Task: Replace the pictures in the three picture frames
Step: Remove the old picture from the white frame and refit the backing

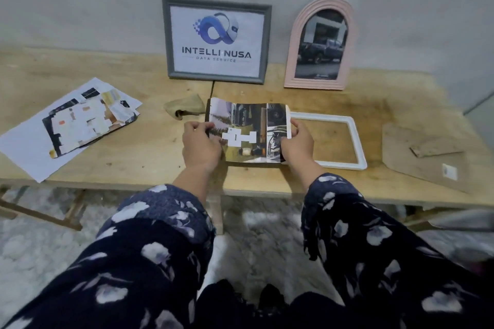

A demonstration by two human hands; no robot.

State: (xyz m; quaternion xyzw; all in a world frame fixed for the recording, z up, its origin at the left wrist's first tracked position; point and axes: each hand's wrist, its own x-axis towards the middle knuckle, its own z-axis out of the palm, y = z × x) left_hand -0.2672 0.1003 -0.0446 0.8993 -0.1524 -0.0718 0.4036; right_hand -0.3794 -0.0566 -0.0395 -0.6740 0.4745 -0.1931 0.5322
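1. You are holding the printed picture just above the worktop, your left hand pinching its left edge and your right hand pinching its right edge.
2. The sheet is bowing between your hands; pinching harder or pulling it taut is risking a crease or a tear.
3. The white frame is lying empty just beside the picture, on its right; sliding the sheet in crooked is likely to buckle it.
4. Its backing board is lying well apart, near the right edge, where a sleeve could be knocking it off.
5. You are seeing three frames: the grey frame and pink arched frame are leaning on the wall, filled. One paper pile is lying at left, and one crumpled cloth.
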